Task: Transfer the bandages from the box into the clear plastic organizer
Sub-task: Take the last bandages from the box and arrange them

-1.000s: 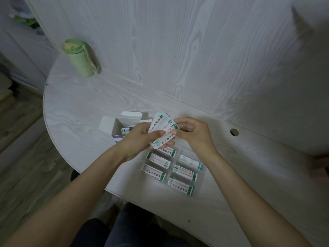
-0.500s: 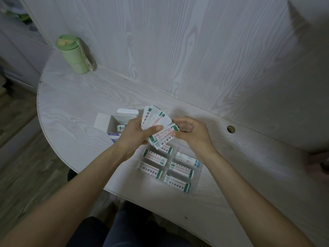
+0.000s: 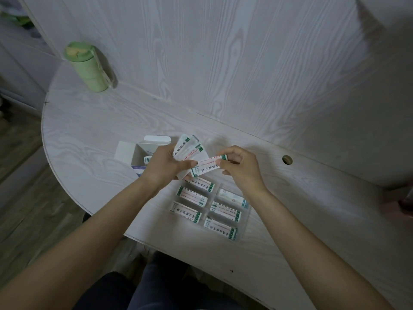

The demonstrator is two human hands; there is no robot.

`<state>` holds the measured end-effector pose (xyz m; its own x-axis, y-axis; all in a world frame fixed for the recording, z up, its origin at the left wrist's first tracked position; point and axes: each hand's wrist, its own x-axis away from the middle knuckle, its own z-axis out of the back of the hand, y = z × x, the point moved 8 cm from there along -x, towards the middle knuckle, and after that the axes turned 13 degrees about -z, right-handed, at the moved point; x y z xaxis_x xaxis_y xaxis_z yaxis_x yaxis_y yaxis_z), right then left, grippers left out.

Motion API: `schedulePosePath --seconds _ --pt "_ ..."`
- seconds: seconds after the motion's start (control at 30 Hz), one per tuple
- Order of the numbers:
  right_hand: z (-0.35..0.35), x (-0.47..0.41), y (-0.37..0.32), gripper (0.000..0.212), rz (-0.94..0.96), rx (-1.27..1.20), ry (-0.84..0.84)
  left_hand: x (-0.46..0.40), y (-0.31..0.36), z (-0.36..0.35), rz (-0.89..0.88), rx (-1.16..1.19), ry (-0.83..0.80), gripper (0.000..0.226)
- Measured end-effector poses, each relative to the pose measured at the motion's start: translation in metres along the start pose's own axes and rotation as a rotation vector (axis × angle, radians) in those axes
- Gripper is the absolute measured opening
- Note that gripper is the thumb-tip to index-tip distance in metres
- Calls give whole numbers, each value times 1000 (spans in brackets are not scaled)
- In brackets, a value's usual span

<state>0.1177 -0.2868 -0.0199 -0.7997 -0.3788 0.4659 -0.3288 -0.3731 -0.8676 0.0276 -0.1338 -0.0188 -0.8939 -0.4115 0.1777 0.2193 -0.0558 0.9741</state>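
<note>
Left hand [image 3: 164, 163] gripping fanned bandage stack [image 3: 190, 148] above box [image 3: 143, 156]; right hand [image 3: 240, 165] pinching one bandage [image 3: 206, 167] by its end, over organizer [image 3: 244, 214] on worktop [image 3: 89, 135]. Likely light, thin, floppy, slippery: pinch at ends.

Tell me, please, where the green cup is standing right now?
In the head view the green cup stands upright at the far left of the table, against the wooden wall panel, well apart from the open box.

Bare table [image 3: 93, 139] lies between the open box [image 3: 136, 157] and the green bottle [image 3: 88, 68].
</note>
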Motion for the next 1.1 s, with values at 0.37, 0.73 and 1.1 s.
schedulePosePath --seconds 0.37,0.73,1.1 --pt "-20 -9 22 22 -23 112 -73 -4 -4 26 -70 -144 73 12" --pt "-24 -29 72 11 -40 319 198 -3 -13 40 -73 -63 122 10" --pt "-44 -30 66 14 140 746 231 -4 -22 38 -29 -16 99 16"
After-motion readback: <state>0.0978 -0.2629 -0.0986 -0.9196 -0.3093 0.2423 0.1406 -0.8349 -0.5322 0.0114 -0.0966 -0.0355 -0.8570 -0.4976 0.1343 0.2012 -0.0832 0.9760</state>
